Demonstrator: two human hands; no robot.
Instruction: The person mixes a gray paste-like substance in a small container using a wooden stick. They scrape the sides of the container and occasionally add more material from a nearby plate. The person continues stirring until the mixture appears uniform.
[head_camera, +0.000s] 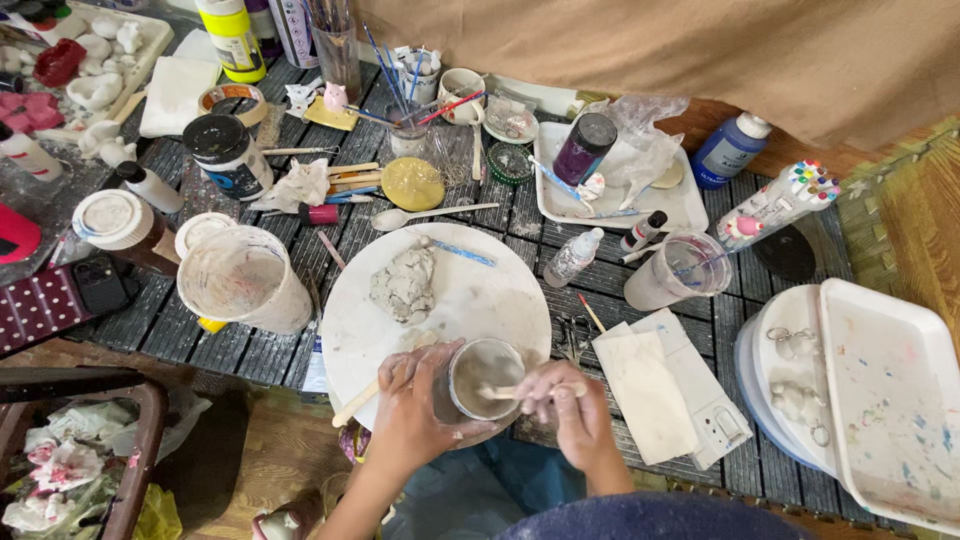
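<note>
**Caller:** Dark slatted table (640, 300) fills our view, crowded edge to edge with craft supplies, and a tan cloth drape (700, 50) hangs behind it. Biggest item on the right?

**Analyst:** That's the white rectangular plastic tray (890, 400), paint-speckled, resting partly over a round white lid. Next in size, the round white work board (470, 290) sits front and centre, with a lump of grey clay (405, 285) lying on its upper left part.

**Caller:** And left of the board?

**Analyst:** A large translucent plastic mixing cup (240, 275), smeared white inside, tipped toward us. Across the table, a smaller white tray (680, 205) carries a dark purple bottle (584, 146) and crumpled clear plastic.

**Caller:** Now the action, down at the near edge!

**Analyst:** The left hand (410, 405) is wrapped around a small clear cup of grey-white slurry (483, 378), fingers curled tight against its side, holding it over the board's near rim. The right hand (570, 395) is just beside it, closed in a pinch on a thin wooden stir stick (510, 391), whose tip dips into the slurry.

**Caller:** Anything tiny nearby?

**Analyst:** A folded white paper sheet (645, 395) just right of the hands, and a pale spoon (430, 215) above the board.
</note>
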